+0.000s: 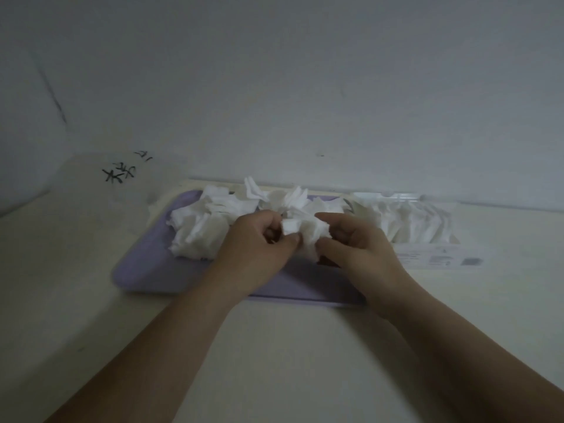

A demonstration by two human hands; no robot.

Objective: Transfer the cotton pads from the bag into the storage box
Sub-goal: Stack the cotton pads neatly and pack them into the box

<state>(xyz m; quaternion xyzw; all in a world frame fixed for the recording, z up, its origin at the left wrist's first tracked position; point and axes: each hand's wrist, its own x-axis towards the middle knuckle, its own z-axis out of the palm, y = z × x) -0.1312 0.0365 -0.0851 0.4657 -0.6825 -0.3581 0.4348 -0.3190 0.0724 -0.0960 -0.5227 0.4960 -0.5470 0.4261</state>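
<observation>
A: where are the cotton pads [198, 233] rn?

B: loose heap on the purple tray [146, 276]; more stand in a row in the clear pack [427, 257] just right of it; left hand [256, 248] and right hand [360, 248] both pinch one clump [305, 230], fingers curled; pale table [290, 346]; tray's far edge sits close to the grey wall [274, 87]

Label print [439, 258] on the clear container [427, 215] blurred, too small; both forearms [171, 346] past the bottom edge.

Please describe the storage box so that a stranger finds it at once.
Find the flat lilac tray on the pale table. Right of it, by the wall, sits a clear rectangular plastic box. Only there do white cotton pads stand in a row.
</observation>
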